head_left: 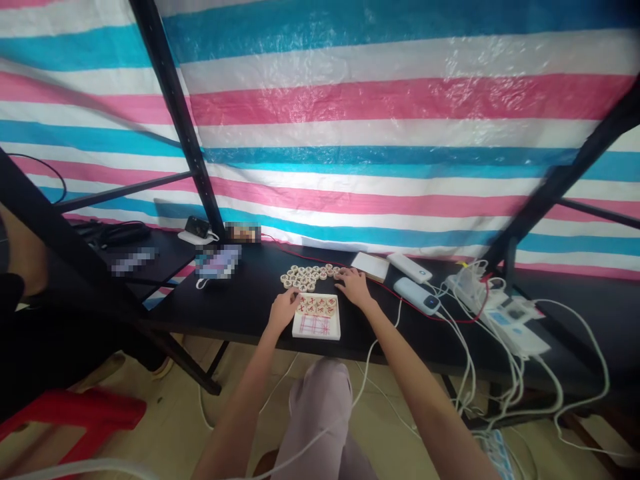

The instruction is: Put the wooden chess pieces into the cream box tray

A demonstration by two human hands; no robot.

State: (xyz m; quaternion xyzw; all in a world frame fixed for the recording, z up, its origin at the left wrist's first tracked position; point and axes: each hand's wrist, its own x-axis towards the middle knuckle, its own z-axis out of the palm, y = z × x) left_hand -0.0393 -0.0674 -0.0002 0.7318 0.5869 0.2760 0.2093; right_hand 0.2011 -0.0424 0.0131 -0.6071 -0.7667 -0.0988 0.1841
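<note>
Left hand (285, 310) is placed at white box (316, 336), ten o'clock, grip unclear; right hand (355, 287), fingers apart, one o'clock, by loose discs (303, 276). Red-marked discs (317, 306) are boxed.

Plenty of room on my left: bare desk (245, 293) stretches from my left fingers (291, 298) out toward a blurred-out item (220, 261). Straight ahead, it's crowded; round pieces (302, 276) bunch together and block a low pass. Now the white tray (337, 323), its rim standing between my forearms: red-marked pieces (316, 306) take up the far half, the near half is open from above. Beyond my right fingers (345, 275), tight going! A flat box (370, 267), two power banks (410, 268), then looping white cables (463, 347) hem me in, a red cord (453, 321) trailing through.
</note>
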